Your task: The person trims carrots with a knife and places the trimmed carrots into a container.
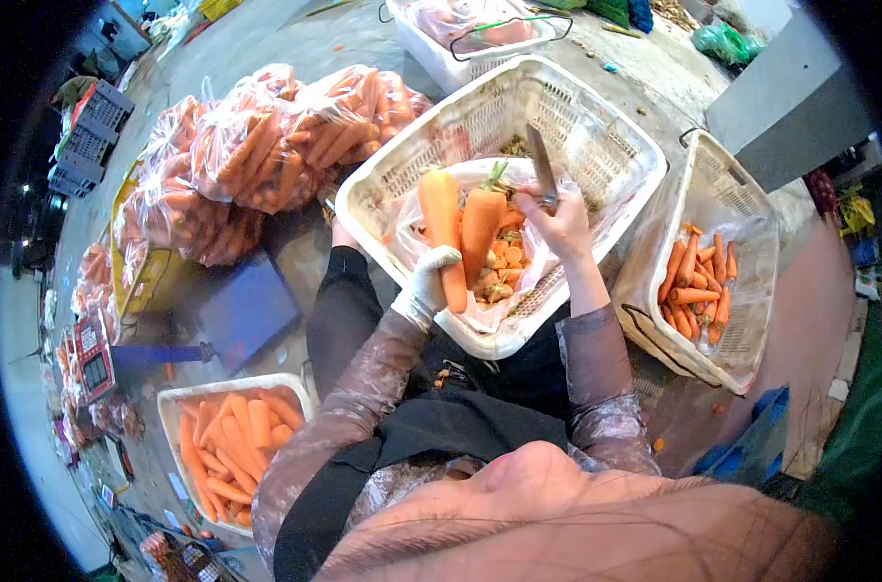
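My left hand (427,283), in a white glove, is closed around a large carrot (440,215) held upright over the white crate (361,215). A second carrot (482,229) with a green stem stub stands right beside it; whether my fingers also grip this one is hidden. My right hand (563,225) is bare and wrapped round the handle of a knife (540,160), its blade pointing up and away from me. Below both hands, cut carrot pieces (507,254) lie in a clear plastic bag inside the crate.
Clear bags full of carrots (256,145) are piled at the left. A crate of carrots (229,446) stands at lower left, another crate (644,291) with smaller carrots at right. A blue-platform scale (247,310) with red display (95,359) is at left; a grey pillar (790,107) stands upper right.
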Demonstrator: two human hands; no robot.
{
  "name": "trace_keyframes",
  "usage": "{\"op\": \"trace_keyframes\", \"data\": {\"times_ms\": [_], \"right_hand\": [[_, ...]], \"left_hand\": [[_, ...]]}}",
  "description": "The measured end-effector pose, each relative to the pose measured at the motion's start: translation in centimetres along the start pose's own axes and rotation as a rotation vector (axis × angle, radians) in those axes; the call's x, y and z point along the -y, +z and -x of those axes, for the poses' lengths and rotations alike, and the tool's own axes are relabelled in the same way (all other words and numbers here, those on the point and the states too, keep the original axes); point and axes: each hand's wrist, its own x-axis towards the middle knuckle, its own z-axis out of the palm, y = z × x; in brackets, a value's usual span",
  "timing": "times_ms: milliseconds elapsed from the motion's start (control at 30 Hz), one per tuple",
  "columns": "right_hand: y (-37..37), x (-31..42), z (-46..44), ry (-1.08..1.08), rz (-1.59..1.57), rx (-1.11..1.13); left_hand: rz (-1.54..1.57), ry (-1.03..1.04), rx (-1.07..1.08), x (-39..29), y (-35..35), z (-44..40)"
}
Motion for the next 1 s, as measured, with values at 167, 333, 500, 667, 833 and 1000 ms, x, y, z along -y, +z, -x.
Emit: {"op": "trace_keyframes", "data": {"times_ms": [167, 333, 500, 667, 833, 1000], "right_hand": [[0.0, -1.7, 0.2, -0.425, 0.856, -0.184], [1.0, -1.3, 0.3, -0.362, 0.959, -0.138], [1.2, -1.0, 0.5, -0.38, 1.062, -0.231], [-3.0, -7.0, -1.9, 0.245, 1.291, 0.03], [-3.6, -6.0, -0.8, 0.226, 1.167, -0.145], [-0.8, -3.2, 0.0, 0.505, -0.174, 0.192]], "left_hand": [[-0.385, 0.235, -0.203, -0.6, -0.2, -0.2], [-0.565, 0.294, -0.159, -0.5, -0.3, 0.0], [-0.576, 0.301, -0.129, -0.7, 0.8, 0.7], [-0.475, 0.213, 0.053, -1.7, 1.9, 3.2], [-0.522, 0.295, -0.072, -2.5, 3.1, 3.5], [-0.622, 0.256, -0.18, -1.7, 2.8, 3.2]]}}
